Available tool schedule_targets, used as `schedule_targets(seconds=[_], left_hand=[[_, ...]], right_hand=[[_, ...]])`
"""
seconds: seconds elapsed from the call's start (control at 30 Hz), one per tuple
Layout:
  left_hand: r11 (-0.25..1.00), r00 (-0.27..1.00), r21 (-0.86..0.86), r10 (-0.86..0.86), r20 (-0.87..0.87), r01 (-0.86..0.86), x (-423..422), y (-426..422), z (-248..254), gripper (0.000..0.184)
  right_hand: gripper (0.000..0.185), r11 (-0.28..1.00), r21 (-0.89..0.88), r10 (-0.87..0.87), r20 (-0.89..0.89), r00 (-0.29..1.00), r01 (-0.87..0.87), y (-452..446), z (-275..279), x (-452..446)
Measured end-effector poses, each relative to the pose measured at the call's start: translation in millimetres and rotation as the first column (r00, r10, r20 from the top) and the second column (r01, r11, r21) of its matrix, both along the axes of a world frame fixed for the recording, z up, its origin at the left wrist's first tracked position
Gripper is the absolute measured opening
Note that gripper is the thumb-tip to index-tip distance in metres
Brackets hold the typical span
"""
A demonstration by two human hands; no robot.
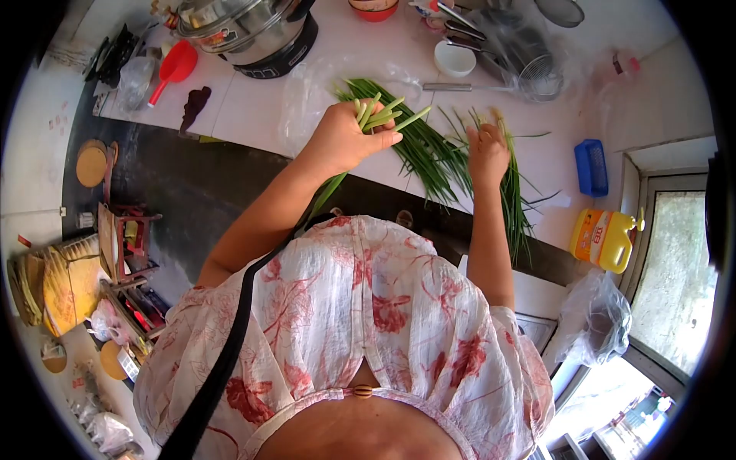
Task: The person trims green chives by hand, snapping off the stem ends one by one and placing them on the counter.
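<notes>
Pale tabletop (245, 115) runs across the room, with the white bowl (455, 59) as landmark. Well left of the bowl are a red scoop (179, 63) and a steel pot (253, 38). Nearer the wearer and left of the bowl, the left hand (337, 142) is closed around a bunch of green stalks (381, 116), thick ends poking out past the fingers; a light, even grip should keep them together without bruising. Loose long leaves (429, 157) lie on the wearer's side of the bowl. Right of these, the right hand (488, 161) is partly closed, fingers curled at the pale stalk ends (498, 121); whether it grips any, I cannot tell. Taking a few by the firm ends, leaves trailing one way, would best avoid tangles. Farther right of the bowl, towards the wearer, are a blue basket (592, 169) and a yellow jug (602, 238).
</notes>
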State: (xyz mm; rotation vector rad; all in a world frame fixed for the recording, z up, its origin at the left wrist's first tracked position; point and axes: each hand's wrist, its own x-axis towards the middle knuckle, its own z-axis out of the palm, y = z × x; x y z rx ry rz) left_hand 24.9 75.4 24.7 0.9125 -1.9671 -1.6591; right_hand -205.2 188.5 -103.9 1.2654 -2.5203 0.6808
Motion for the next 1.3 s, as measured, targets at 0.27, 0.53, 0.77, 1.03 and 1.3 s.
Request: schedule_targets(seconds=[0.27, 0.53, 0.77, 1.03, 1.3], left_hand=[[0.985, 0.999, -0.171, -0.029, 0.035, 0.034, -9.3, 2.0, 0.9, 0.018], [0.995, 0.997, -0.096, -0.033, -0.068, 0.026, -5.7, -2.1, -5.2, 0.014], [0.993, 0.999, -0.12, 0.001, -0.034, -0.005, -6.2, -2.3, -1.9, 0.015], [0.988, 0.999, -0.155, -0.021, 0.028, 0.025, -6.8, -6.1, -4.1, 0.017], [0.987, 0.997, -0.148, -0.06, 0.057, 0.067, -6.2, -5.6, 4.5, 0.018]], right_hand=[[0.022, 0.754, -0.647, 0.654, 0.723, 0.221, -0.115, -25.9, 103.3, 82.7], [0.019, 0.732, -0.674, 0.681, 0.724, 0.11, -0.099, -27.9, 103.0, 84.1], [0.021, 0.759, -0.64, 0.651, 0.74, 0.167, -0.12, -26.7, 105.2, 82.6], [0.018, 0.795, -0.595, 0.606, 0.767, 0.212, -0.118, -28.9, 106.9, 81.2], [0.016, 0.805, -0.586, 0.592, 0.784, 0.184, -0.095, -32.5, 107.8, 81.9]])
